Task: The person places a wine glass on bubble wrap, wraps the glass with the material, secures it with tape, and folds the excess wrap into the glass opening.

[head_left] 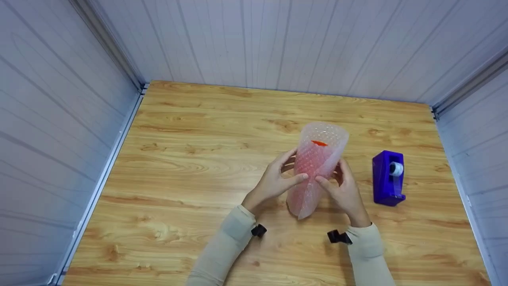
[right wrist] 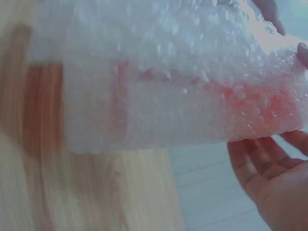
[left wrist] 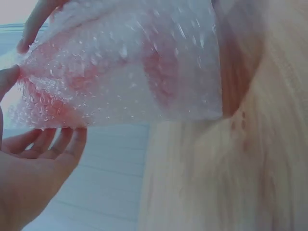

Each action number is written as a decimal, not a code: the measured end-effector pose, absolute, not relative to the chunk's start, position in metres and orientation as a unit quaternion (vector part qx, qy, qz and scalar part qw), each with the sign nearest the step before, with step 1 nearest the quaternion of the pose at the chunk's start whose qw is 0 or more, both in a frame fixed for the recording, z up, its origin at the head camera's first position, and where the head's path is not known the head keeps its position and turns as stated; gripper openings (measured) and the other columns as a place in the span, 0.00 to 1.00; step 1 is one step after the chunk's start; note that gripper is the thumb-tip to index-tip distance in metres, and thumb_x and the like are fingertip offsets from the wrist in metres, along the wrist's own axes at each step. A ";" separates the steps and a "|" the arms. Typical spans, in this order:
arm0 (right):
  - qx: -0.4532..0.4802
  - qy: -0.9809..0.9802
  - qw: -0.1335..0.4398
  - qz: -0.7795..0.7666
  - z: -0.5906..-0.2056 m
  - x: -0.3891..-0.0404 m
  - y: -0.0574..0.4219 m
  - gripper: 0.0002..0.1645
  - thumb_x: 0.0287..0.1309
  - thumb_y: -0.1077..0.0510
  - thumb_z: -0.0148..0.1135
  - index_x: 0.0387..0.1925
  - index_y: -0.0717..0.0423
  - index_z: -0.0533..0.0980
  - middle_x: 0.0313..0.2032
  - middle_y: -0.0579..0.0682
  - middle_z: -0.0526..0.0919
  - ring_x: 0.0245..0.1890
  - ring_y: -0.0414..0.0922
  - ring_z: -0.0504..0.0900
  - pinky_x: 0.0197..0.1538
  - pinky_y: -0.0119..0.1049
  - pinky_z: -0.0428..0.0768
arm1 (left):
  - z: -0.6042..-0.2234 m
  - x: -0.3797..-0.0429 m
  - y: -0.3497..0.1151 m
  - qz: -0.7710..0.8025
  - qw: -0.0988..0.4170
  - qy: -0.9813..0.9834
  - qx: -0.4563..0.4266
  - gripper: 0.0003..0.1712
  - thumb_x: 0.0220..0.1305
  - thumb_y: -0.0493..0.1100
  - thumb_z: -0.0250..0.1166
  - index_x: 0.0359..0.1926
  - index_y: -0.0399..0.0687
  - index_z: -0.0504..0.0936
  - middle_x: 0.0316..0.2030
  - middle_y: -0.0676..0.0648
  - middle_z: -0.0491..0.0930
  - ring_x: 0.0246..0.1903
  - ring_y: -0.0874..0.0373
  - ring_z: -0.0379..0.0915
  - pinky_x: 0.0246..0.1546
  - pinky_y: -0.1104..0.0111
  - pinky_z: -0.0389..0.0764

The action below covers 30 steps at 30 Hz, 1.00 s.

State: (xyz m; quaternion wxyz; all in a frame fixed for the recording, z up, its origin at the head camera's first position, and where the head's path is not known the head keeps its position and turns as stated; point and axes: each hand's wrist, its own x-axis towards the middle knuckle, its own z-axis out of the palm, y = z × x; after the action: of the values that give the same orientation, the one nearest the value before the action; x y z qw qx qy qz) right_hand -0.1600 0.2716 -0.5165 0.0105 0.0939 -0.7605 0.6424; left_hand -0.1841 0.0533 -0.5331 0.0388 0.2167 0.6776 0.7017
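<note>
Clear bubble wrap is rolled into a tube round a red object, whose kind the wrap hides. One orange-red edge shows inside the upper opening in the head view. My left hand grips the roll from the left, thumb on its front and fingers curled behind. From the other side my right hand holds it the same way, its thumb near the overlapping edge. In the left wrist view, fingers support the bubble wrap; fingers also touch it in the right wrist view.
To the right of the roll stands a purple tape dispenser with a roll of clear tape in it. The wood-grain table is bounded by pale panel walls at the back and both sides.
</note>
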 end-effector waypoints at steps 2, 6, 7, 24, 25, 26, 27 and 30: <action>0.117 -0.758 0.029 0.641 -0.514 -0.155 0.271 0.48 0.55 0.75 0.68 0.73 0.63 0.57 0.62 0.58 0.70 0.60 0.49 0.72 0.61 0.36 0.71 | -0.530 -0.182 0.052 0.688 0.015 0.682 0.246 0.44 0.61 0.37 0.73 0.74 0.39 0.62 0.63 0.43 0.71 0.63 0.53 0.69 0.63 0.62 0.71; 0.151 -0.759 0.052 0.631 -0.504 -0.144 0.268 0.52 0.49 0.79 0.69 0.73 0.67 0.55 0.65 0.61 0.68 0.63 0.49 0.70 0.65 0.34 0.68 | -0.525 -0.177 0.050 0.672 -0.013 0.680 0.293 0.45 0.59 0.33 0.73 0.74 0.34 0.60 0.64 0.39 0.69 0.64 0.52 0.67 0.65 0.59 0.69; 0.158 -0.758 0.056 0.630 -0.501 -0.141 0.268 0.52 0.48 0.79 0.70 0.72 0.68 0.56 0.65 0.63 0.67 0.63 0.49 0.70 0.66 0.34 0.67 | -0.522 -0.175 0.050 0.669 -0.016 0.679 0.301 0.45 0.59 0.32 0.73 0.73 0.33 0.60 0.64 0.38 0.69 0.65 0.51 0.67 0.65 0.58 0.69; 0.160 -0.771 0.066 0.612 -0.518 -0.132 0.283 0.56 0.46 0.74 0.75 0.74 0.57 0.58 0.69 0.55 0.68 0.68 0.52 0.65 0.72 0.42 0.60 | -0.489 -0.157 0.045 0.645 -0.033 0.683 0.342 0.42 0.57 0.31 0.73 0.69 0.27 0.64 0.63 0.32 0.70 0.64 0.54 0.67 0.64 0.61 0.69; 0.161 -0.771 0.067 0.613 -0.518 -0.132 0.283 0.56 0.45 0.74 0.75 0.74 0.58 0.59 0.68 0.55 0.68 0.68 0.52 0.65 0.72 0.41 0.60 | -0.488 -0.157 0.045 0.643 -0.036 0.683 0.344 0.42 0.57 0.31 0.73 0.69 0.27 0.64 0.63 0.31 0.70 0.64 0.54 0.67 0.64 0.60 0.69; 0.162 -0.771 0.069 0.613 -0.517 -0.131 0.283 0.56 0.45 0.75 0.75 0.74 0.58 0.58 0.69 0.56 0.67 0.67 0.52 0.65 0.72 0.40 0.60 | -0.487 -0.157 0.045 0.642 -0.038 0.683 0.346 0.41 0.58 0.32 0.73 0.69 0.28 0.64 0.63 0.32 0.70 0.64 0.54 0.67 0.64 0.60 0.70; 0.164 -0.770 0.072 0.612 -0.516 -0.131 0.282 0.56 0.44 0.76 0.75 0.74 0.59 0.59 0.68 0.57 0.68 0.67 0.53 0.66 0.71 0.39 0.60 | -0.487 -0.157 0.046 0.641 -0.041 0.683 0.347 0.41 0.58 0.32 0.73 0.69 0.28 0.64 0.63 0.32 0.70 0.64 0.54 0.67 0.64 0.59 0.70; 0.172 -0.765 0.082 0.615 -0.512 -0.131 0.281 0.55 0.42 0.79 0.74 0.72 0.65 0.59 0.66 0.62 0.68 0.65 0.55 0.67 0.70 0.37 0.63 | -0.486 -0.157 0.047 0.640 -0.052 0.684 0.347 0.41 0.57 0.32 0.74 0.69 0.29 0.66 0.63 0.33 0.70 0.64 0.54 0.66 0.63 0.55 0.71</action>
State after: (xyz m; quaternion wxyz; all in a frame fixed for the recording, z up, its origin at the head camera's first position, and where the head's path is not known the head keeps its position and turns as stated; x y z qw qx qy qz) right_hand -0.1305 0.2806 -0.5122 0.0821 0.1723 -0.7651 0.6150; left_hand -0.1567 0.0466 -0.4864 -0.0516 0.3474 0.6837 0.6397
